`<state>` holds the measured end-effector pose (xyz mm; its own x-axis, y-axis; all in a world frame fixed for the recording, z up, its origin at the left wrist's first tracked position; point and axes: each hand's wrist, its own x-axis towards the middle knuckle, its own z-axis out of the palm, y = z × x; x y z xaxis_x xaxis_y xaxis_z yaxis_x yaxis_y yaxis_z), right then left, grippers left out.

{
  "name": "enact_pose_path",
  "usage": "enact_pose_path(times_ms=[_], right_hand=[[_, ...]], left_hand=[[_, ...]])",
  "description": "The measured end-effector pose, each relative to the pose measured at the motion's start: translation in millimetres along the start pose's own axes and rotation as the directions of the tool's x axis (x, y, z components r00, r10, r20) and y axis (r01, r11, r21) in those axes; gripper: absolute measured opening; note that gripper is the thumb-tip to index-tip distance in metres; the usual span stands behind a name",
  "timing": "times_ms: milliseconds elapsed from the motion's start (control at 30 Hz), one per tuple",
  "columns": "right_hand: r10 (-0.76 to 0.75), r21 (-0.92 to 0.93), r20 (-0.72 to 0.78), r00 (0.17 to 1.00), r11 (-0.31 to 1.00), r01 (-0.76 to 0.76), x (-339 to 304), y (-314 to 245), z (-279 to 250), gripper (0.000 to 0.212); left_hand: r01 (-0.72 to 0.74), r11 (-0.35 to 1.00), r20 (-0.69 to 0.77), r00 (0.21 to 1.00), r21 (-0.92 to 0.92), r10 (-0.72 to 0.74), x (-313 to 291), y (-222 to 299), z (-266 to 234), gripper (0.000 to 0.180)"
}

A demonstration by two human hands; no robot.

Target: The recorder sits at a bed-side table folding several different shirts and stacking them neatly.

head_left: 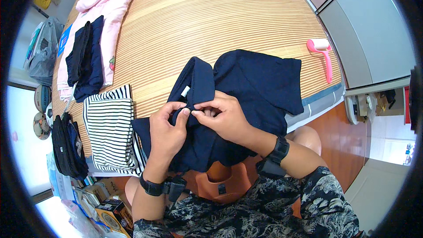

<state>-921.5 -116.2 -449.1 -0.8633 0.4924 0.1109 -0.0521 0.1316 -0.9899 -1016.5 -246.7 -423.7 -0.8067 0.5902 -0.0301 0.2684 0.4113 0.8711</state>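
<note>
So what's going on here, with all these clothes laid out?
A person is working on a dark navy shirt spread at the near edge of a bamboo mat. The left hand and right hand both pinch the fabric at the collar. A folded striped top lies to the left, a pink garment farther back, and a pink lint roller to the right.

left hand (166, 130), right hand (222, 117), fingertips pinched together
</note>
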Motion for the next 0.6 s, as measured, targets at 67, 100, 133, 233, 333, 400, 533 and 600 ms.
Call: enact_pose_path(times_ms=[67, 100, 133, 233, 333, 400, 533, 600], right_hand=[[-0.037, -0.01, -0.04, 0.999, 0.999, 0.037, -2.5, 1.5, 1.6, 0.015], [-0.085, -0.04, -0.054, 0.995, 0.996, 0.083, -3.3, 2.2, 2.3, 0.015], [-0.133, -0.071, -0.065, 0.989, 0.989, 0.128, -3.6, 3.0, 2.8, 0.015], [-0.359, -0.178, -0.059, 0.931, 0.922, 0.344, -1.9, 7.2, 3.4, 0.014], [-0.397, -0.195, -0.043, 0.917, 0.903, 0.382, -2.0, 8.1, 3.1, 0.014], [-0.386, -0.177, -0.009, 0.922, 0.909, 0.378, 1.1, 7.9, 1.1, 0.015], [-0.004, 0.104, 0.156, 0.988, 0.995, -0.012, 3.1, 3.2, -7.1, 0.014], [-0.004, 0.05, 0.143, 0.99, 0.999, -0.003, 3.9, 1.3, -7.0, 0.014]], left_hand=[[-0.005, 1.0, 0.006, 1.0, -0.002, 0.005, 0.6, 3.7, 0.5, 0.013], [-0.011, 1.0, 0.01, 1.0, -0.002, 0.011, 0.7, 4.4, 0.2, 0.014], [-0.01, 1.0, 0.009, 1.0, -0.002, 0.01, 0.7, 2.4, 0.1, 0.014], [-0.038, 0.999, 0.007, 0.999, -0.008, 0.038, 1.1, -3.1, 0.6, 0.015], [-0.018, 1.0, 0.012, 1.0, -0.01, 0.018, 1.7, -3.1, 0.4, 0.015], [0.013, 1.0, 0.016, 1.0, -0.028, -0.013, 2.5, -3.8, -0.4, 0.015], [0.018, 1.0, 0.035, 0.999, 0.024, -0.018, 3.1, -5.4, -4.1, 0.014], [0.029, 0.997, 0.062, 0.998, 0.076, -0.034, 1.5, 6.6, -5.3, 0.013]])
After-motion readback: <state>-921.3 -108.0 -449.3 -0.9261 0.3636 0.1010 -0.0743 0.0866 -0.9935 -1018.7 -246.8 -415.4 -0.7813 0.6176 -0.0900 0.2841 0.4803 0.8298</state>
